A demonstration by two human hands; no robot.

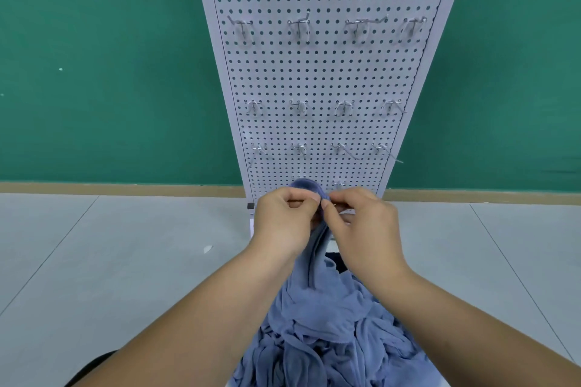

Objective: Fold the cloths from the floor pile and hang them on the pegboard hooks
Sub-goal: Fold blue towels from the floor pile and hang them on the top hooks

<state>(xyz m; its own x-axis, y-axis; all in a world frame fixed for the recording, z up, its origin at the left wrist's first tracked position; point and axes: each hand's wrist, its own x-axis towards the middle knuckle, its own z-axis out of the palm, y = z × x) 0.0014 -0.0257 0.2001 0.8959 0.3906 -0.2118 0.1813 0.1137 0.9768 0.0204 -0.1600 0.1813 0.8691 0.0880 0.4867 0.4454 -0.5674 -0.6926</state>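
Observation:
A blue cloth (317,248) hangs between my two hands, its top edge bunched just above my fingers in front of the lowest part of the pegboard (317,78). My left hand (283,220) pinches that edge from the left. My right hand (361,226) pinches it from the right, thumbs almost touching. Below my forearms lies the crumpled pile of blue cloths (330,339) on the floor. The white pegboard carries several rows of bare metal hooks (300,23); its lowest row is partly hidden by the cloth and my hands.
A green wall (110,72) with a tan baseboard stands behind the pegboard. Pale grey floor tiles (125,261) spread left and right of the pile. A small white scrap (207,249) lies on the floor to the left. A dark object shows at the bottom left edge.

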